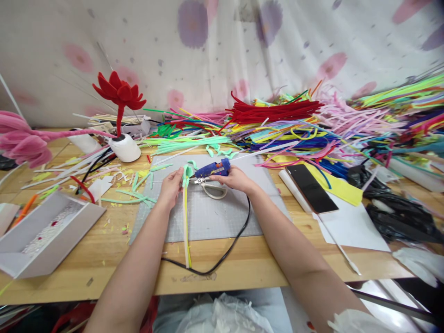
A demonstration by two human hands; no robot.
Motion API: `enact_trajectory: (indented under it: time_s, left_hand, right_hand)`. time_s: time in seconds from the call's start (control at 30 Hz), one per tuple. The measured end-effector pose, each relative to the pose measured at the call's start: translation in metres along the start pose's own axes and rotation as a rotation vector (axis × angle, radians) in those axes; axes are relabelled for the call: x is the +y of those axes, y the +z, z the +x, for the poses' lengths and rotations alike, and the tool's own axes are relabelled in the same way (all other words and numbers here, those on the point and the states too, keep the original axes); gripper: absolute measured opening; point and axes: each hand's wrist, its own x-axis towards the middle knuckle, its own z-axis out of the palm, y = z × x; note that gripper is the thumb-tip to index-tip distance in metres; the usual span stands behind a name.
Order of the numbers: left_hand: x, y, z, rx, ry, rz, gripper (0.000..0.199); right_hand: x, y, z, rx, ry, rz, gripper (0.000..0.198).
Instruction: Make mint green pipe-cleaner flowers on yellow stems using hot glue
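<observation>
My right hand is wrapped round a blue hot glue gun, its nozzle pointing left and a black cord running from it. My left hand pinches a mint-green pipe cleaner piece, bent into a looped shape. Yellow and pale stems hang down below that piece toward the table's front edge. The nozzle is close to the green piece; whether they touch I cannot tell. Beneath the glue gun, scissors with white handles lie on the grey cutting mat.
Pipe cleaners in many colours, with a red bundle on top, are heaped along the back. A red flower stands in a white pot. A grey box sits left, a phone right. Green offcuts lie left of the mat.
</observation>
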Motion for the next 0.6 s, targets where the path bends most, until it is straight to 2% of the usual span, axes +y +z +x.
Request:
enact_trajectory:
  time_s: [0.5, 0.6]
  left_hand:
    - [-0.0014, -0.0006, 0.0015, -0.001, 0.008, 0.021, 0.040]
    - [-0.0019, -0.0008, 0.0023, 0.001, 0.010, 0.017, 0.040]
  right_hand:
    - [0.0008, 0.0022, 0.0004, 0.007, -0.076, -0.030, 0.047]
    - [0.0027, 0.0032, 0.0010, -0.034, -0.100, -0.024, 0.043]
